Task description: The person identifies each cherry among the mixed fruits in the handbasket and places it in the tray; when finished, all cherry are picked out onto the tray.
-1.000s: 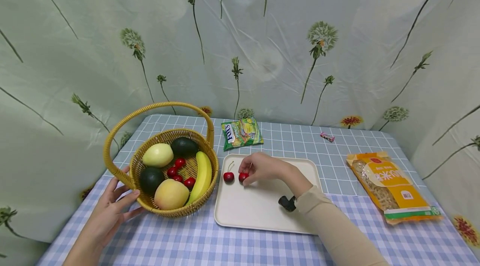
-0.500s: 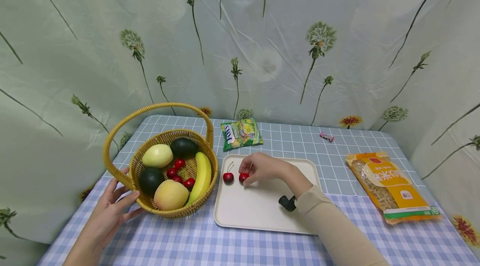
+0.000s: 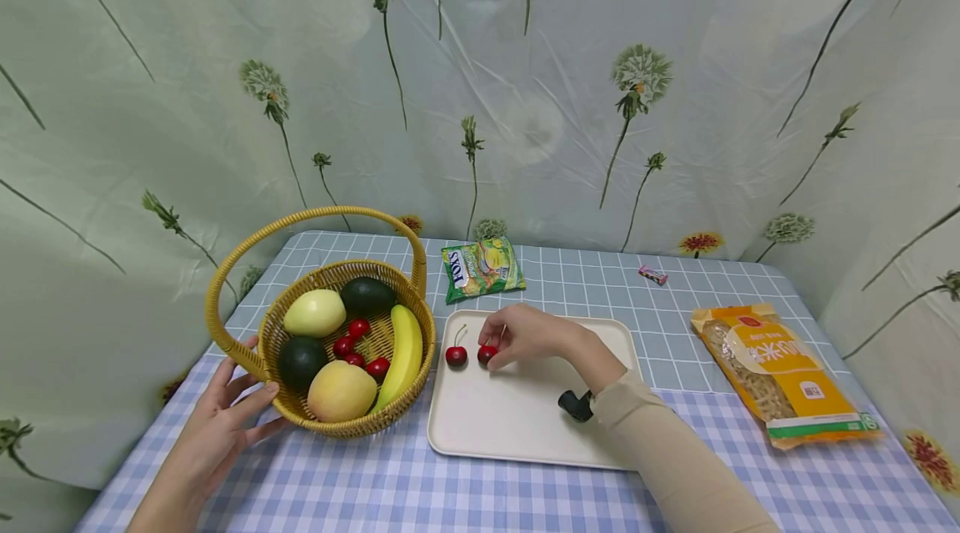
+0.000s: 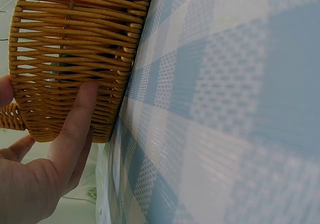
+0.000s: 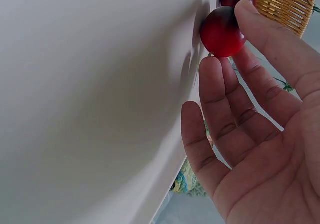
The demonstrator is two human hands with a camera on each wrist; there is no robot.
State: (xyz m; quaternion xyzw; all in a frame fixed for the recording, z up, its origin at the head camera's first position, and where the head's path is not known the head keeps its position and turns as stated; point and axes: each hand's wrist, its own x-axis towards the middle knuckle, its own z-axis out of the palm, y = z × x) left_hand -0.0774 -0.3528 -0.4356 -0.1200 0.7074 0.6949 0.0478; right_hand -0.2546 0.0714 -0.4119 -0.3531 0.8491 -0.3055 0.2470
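With spread, fairly straight fingers, my left hand (image 3: 225,420) rests against the outer wall of the wicker basket (image 4: 80,48), beside the foot of its arched handle (image 3: 217,299). Inside the basket lie a banana (image 3: 405,358), a peach (image 3: 342,391), a pale yellow-green fruit (image 3: 315,313), two dark green fruits (image 3: 303,362) and several red cherries (image 3: 378,368). Over the cream tray (image 3: 495,424), my right hand (image 3: 528,333) pinches a dark red cherry (image 5: 222,31) between thumb and fingertips. Another cherry (image 3: 456,356) with an upright stem sits on the tray just left of it.
Behind the tray lies a green candy bag (image 3: 483,268). A small pink wrapped sweet (image 3: 653,274) is farther right, and an orange noodle packet (image 3: 783,374) lies at the right. A small black piece (image 3: 576,406) shows at the right wrist. Patterned curtain (image 3: 540,99) surrounds the table.
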